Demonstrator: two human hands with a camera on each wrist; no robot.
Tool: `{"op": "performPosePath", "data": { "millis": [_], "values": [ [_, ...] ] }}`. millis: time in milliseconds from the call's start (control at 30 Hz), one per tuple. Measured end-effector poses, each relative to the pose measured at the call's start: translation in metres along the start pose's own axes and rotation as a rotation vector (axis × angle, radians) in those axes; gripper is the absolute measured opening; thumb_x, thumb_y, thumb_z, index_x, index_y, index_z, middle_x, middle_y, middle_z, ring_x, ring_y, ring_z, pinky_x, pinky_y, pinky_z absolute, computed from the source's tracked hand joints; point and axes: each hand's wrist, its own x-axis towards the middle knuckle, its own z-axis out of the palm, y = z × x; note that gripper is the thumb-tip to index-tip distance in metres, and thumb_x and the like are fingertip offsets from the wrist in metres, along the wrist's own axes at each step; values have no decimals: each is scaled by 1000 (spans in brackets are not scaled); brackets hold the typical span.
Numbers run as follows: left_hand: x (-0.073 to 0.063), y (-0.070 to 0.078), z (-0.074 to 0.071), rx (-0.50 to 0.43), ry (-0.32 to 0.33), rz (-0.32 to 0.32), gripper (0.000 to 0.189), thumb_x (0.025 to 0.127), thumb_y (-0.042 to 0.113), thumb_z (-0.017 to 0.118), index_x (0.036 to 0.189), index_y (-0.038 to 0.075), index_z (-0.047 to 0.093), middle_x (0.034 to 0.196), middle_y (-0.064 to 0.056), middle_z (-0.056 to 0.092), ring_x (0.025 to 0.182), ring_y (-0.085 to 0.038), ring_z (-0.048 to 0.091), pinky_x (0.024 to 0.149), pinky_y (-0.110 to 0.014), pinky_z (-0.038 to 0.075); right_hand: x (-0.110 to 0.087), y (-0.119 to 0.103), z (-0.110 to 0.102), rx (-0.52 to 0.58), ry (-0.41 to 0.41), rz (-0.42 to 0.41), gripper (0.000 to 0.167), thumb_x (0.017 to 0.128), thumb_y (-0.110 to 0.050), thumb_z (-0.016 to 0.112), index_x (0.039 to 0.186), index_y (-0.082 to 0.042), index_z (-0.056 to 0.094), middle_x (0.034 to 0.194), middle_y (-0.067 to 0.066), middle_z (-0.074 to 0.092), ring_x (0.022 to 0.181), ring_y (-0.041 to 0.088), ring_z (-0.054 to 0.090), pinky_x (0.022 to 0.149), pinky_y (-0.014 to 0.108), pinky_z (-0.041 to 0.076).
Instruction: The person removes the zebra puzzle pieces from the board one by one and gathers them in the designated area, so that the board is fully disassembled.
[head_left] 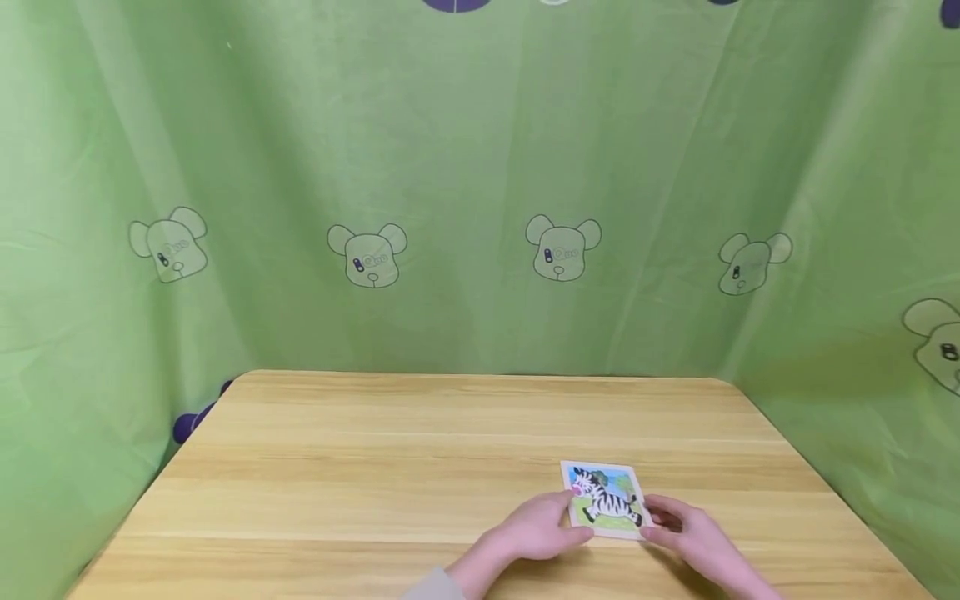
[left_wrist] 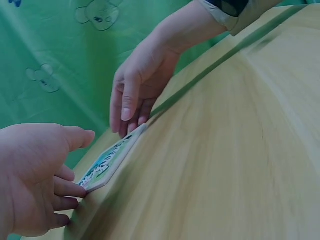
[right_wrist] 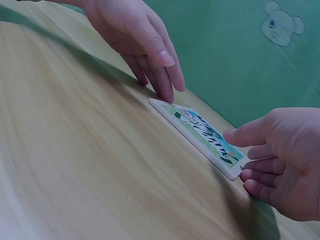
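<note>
A square picture board (head_left: 608,504) with a pale border lies flat on the table; a running zebra is drawn on it against blue and green. My left hand (head_left: 536,527) is at its left edge, fingertips right at the rim. In the left wrist view, the left hand's thumb (left_wrist: 80,137) stands raised, apart from the other fingers. On the opposite side, my right hand (head_left: 697,537) has its fingertips at the right edge. The right thumb (right_wrist: 245,134) overlaps the picture's corner in the right wrist view. Neither thumb presses down on the board.
The wooden table (head_left: 360,467) has light grain and rounded far corners. A green curtain (head_left: 465,167) printed with bear heads hangs behind it and along both sides.
</note>
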Motion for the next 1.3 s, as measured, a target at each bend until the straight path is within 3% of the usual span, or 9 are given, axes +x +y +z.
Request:
{"op": "performPosePath", "data": {
  "millis": [467,667,1000,1300],
  "values": [
    [-44,-49,-29,-48,60,-3,70,87,45,57,136,-3,42,133,-15,50,123,-28,45,102,-39,37,6,-39,40,187,-66,-131,58,74,-12,75,118,18,51,106,20,62,89,24,60,75,24,51],
    [-65,-64,-41,-50,76,-25,70,89,45,55,136,-5,41,135,-18,48,124,-32,44,102,-44,36,8,-57,54,198,-108,-164,59,74,-14,76,119,15,52,107,18,62,91,24,58,76,24,51],
    [-93,-78,-56,-33,83,-45,72,89,45,54,136,-7,38,138,-21,43,127,-36,39,104,-49,32,12,-76,73,204,-163,-221,57,75,-17,76,119,12,54,104,11,61,93,26,55,76,24,50],
    [-104,-79,-63,21,80,-40,72,88,45,56,136,-7,40,137,-21,43,126,-37,40,103,-51,32,14,-82,81,221,-159,-231,57,74,-16,76,119,11,54,103,10,61,92,24,55,77,25,50]
  ]
}}
